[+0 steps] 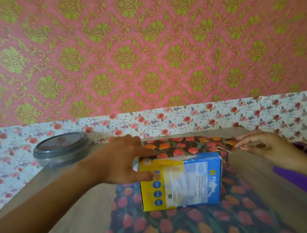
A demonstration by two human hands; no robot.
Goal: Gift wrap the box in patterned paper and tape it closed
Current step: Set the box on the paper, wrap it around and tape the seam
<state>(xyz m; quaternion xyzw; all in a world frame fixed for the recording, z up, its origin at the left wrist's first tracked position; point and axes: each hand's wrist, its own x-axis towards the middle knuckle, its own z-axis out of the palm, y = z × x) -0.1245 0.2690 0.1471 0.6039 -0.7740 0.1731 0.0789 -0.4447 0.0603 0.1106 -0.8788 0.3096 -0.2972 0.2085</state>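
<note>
Box (181, 181), blue and yellow, printed panel facing up. It lies near the middle of the counter (74, 216), on top of the patterned paper (184, 226).

Paper: dark ground, red and orange tulips. Near part lies flat, spread toward the camera. Far part is lifted and drawn up over the box's far edge.

Hands, both on the far side of the box:
- Left hand (123, 160): fingers straight and spread, gripping nothing. Thumb rests on the box's top left corner; fingertips press the raised paper at the far left corner.
- Right hand (259, 145): fingertips pinch the raised paper's right-hand edge, just past the box's far right corner, holding it off the counter.

Round clear container (62, 149) with a grey lid stands at far left on the counter, well apart from the box; image soft there.

Purple cloth (295, 175) lies at the right edge.

Behind: floral band (188, 117), then pink wallpaper (138, 39) with green damask figures.
</note>
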